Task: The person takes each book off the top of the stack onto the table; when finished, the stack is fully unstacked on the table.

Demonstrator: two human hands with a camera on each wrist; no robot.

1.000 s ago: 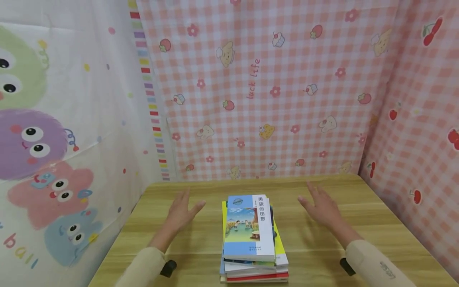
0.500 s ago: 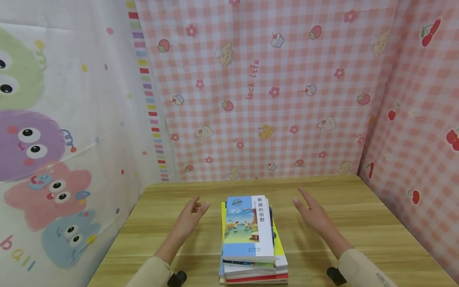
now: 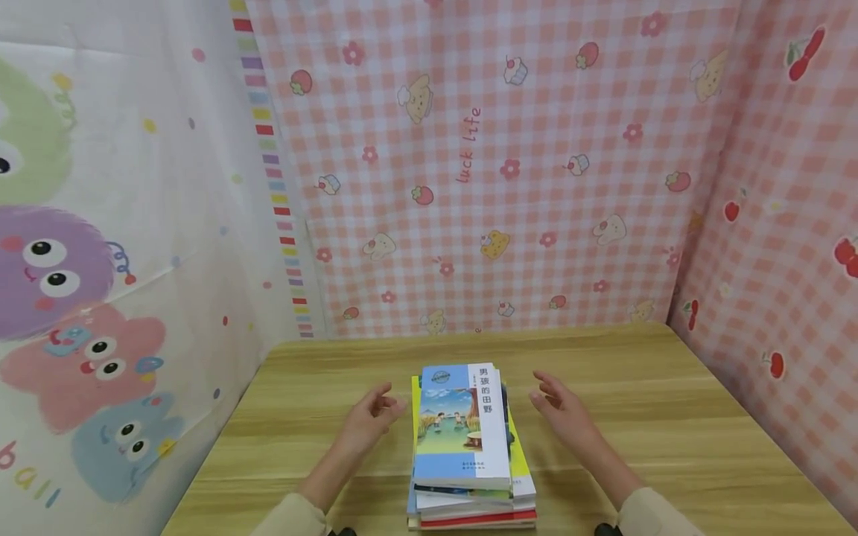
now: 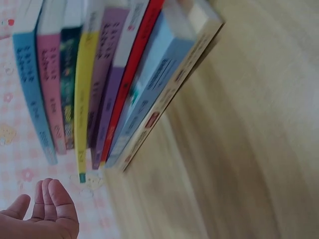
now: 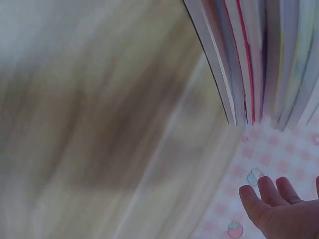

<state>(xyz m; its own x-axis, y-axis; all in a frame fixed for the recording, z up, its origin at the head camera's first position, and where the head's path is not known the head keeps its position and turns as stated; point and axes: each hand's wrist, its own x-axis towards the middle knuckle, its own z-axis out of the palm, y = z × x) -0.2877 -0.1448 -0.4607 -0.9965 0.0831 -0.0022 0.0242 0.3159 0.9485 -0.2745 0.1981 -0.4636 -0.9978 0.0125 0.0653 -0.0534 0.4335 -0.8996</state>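
Note:
A stack of several books (image 3: 462, 428) lies on the wooden table, the top one with a blue and white cover and a picture of children by water. In the left wrist view the spines (image 4: 87, 99) show blue, pink, green, yellow, purple, red and cream. My left hand (image 3: 370, 420) hovers just left of the stack, fingers loosely bent and holding nothing. To the right of the books is my right hand (image 3: 563, 409), its fingers relaxed, also holding nothing. Page edges (image 5: 264, 64) of the stack face it in the right wrist view. Both hands are apart from the books.
The wood-grain table (image 3: 677, 432) extends to both sides of the stack and behind it. A pink checked cloth (image 3: 509, 208) hangs at the back, another cherry-print cloth (image 3: 791, 283) at the right, and a white cartoon cloth (image 3: 167, 223) at the left.
Both hands have moved inward and toward me, closer to the two sides of the stack. Their spread fingers have become more bent. The books stay where they were.

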